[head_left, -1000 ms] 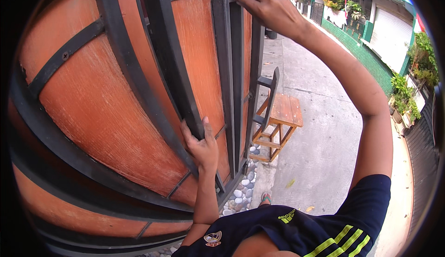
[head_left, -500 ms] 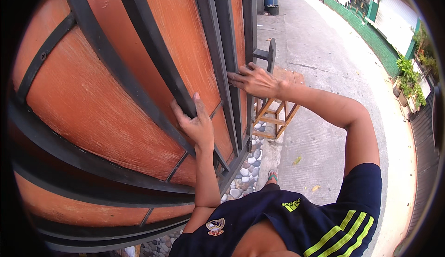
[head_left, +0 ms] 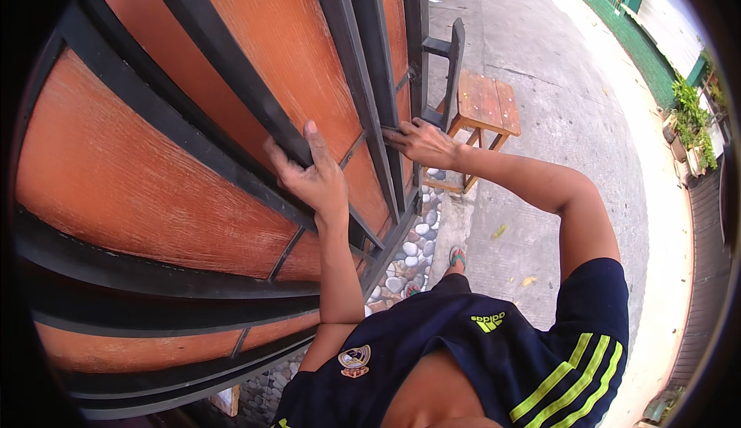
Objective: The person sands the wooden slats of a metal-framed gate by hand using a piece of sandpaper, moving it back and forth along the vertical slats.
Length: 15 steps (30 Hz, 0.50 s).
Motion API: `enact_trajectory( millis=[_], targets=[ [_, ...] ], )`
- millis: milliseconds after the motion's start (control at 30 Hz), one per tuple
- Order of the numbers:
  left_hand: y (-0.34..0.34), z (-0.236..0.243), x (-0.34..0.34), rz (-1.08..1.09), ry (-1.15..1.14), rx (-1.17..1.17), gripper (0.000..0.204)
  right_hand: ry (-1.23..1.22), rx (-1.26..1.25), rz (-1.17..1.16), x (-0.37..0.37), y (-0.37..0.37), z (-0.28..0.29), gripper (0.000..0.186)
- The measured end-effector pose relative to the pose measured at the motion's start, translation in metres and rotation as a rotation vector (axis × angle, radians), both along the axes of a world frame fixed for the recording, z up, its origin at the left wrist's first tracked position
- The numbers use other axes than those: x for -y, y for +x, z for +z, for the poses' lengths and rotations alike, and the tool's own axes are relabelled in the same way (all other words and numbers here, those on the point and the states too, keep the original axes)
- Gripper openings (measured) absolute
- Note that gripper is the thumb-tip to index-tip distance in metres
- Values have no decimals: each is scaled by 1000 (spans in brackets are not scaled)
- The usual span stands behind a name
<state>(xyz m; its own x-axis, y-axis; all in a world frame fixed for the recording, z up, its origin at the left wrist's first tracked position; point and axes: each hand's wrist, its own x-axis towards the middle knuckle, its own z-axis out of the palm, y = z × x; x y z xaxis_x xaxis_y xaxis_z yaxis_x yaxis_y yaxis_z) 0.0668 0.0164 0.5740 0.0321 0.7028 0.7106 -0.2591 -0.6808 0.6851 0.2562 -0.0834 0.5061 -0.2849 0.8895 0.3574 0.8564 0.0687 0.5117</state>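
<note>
A gate of dark metal bars (head_left: 216,50) over orange-brown wood-look panels (head_left: 147,146) fills the left side. My left hand (head_left: 316,185) is closed round one slanting bar, thumb on its right face and fingers on its left. Further right, my right hand (head_left: 426,145) reaches across with its fingers pressed to an upright bar (head_left: 374,65) near the gate's edge. Its fingertips go into the gap between bars, so anything pinched there is hidden. Both hands look dusty with grey. Just beyond the right hand stands a dark metal handle (head_left: 454,69).
A wooden stool (head_left: 486,104) stands on the concrete road (head_left: 532,196) behind the handle. Rounded pebbles (head_left: 409,254) line the gate's foot, beside my sandalled feet (head_left: 458,258). Potted plants (head_left: 691,123) and a green wall (head_left: 617,30) edge the road's far side.
The view has tilted down and closer, showing more of the stool and both feet. My left hand stays on its bar; my right hand has slid a little lower along the upright bar.
</note>
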Motion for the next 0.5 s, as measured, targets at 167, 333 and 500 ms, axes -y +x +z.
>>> enact_trajectory(
  millis=[167,333,500],
  targets=[
    [0,4,5,22,-36,-41,39,110,3,72,-11,11,53,34],
    [1,-4,-1,72,39,11,43,756,128,128,-39,22,200,32],
    [-7,-2,0,19,-24,33,46,288,-37,115,-30,-6,71,33]
  ],
)
